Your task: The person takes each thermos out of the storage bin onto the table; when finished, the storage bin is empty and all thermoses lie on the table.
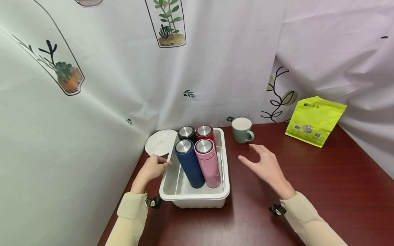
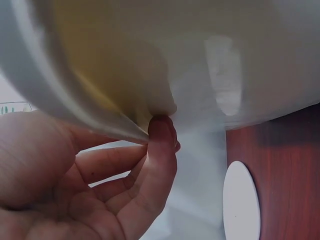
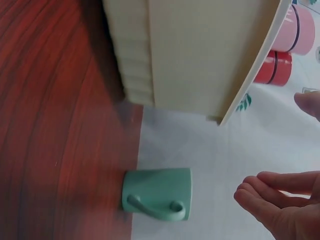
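A white plastic bin [image 1: 197, 197] stands on the table with four-sided walls and a wide rim. Inside it are upright thermos bottles: a blue one [image 1: 191, 167], a pink one [image 1: 210, 169], a black one [image 1: 186, 132] and a red one [image 1: 205, 131], all with silver-topped lids. My left hand [image 1: 153, 168] pinches the bin's left rim; the left wrist view shows fingers [image 2: 162, 150] bent at that rim. To the right of the bin, my right hand [image 1: 265, 164] hovers empty, thumb and fingers spread apart. A green mug [image 1: 241, 131] stands just beyond it, handle to the right.
A round woven mat [image 1: 160, 141] leans behind the bin's left side. At the back right, a lime-green pouch [image 1: 315, 121] stands against the white patterned cloth [image 1: 227, 68]. Dark red wood makes up the tabletop [image 1: 326, 177].
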Tool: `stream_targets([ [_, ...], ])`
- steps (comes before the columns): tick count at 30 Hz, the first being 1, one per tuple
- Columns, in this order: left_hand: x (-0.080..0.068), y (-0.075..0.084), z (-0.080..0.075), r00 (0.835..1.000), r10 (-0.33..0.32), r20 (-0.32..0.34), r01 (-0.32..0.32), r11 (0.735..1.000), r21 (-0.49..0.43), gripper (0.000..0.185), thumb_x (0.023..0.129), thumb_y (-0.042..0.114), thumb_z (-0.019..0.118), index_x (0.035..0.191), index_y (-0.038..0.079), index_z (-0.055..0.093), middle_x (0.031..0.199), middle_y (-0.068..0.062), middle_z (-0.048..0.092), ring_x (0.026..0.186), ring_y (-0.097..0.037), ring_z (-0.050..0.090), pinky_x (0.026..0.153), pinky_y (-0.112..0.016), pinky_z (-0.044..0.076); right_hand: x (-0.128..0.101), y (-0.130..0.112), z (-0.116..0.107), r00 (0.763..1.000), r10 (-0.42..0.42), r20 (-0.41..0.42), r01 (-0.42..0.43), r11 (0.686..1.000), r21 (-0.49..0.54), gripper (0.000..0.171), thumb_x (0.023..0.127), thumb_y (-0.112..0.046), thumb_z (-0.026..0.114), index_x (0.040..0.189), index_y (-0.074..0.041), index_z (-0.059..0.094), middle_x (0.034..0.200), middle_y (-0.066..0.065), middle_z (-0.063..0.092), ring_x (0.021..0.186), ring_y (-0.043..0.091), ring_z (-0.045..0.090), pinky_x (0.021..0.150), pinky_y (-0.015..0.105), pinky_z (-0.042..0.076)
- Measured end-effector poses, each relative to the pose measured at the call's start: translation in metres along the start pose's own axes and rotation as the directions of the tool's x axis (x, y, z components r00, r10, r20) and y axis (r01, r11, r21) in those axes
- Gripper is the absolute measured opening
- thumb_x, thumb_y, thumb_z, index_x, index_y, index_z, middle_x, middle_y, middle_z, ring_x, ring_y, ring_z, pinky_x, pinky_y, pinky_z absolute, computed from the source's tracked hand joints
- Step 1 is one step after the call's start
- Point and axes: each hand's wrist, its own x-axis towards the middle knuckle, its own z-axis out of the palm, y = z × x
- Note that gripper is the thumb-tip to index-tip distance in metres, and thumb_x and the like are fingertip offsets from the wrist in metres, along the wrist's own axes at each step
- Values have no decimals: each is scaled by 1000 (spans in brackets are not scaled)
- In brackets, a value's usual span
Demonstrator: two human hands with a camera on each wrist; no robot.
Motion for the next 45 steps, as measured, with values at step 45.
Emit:
stream_targets([
  [45,0,2,4,1000,8,-4,-8,1000,7,25,85,18,63,98,-3,68,69,-5,63,61,-15,54,55,-29,44,15,-75,63,973,-211,88,193,964,181,58,62,-36,82,109,-10,61,108,2,61,97,14,57,83,32,46],
])
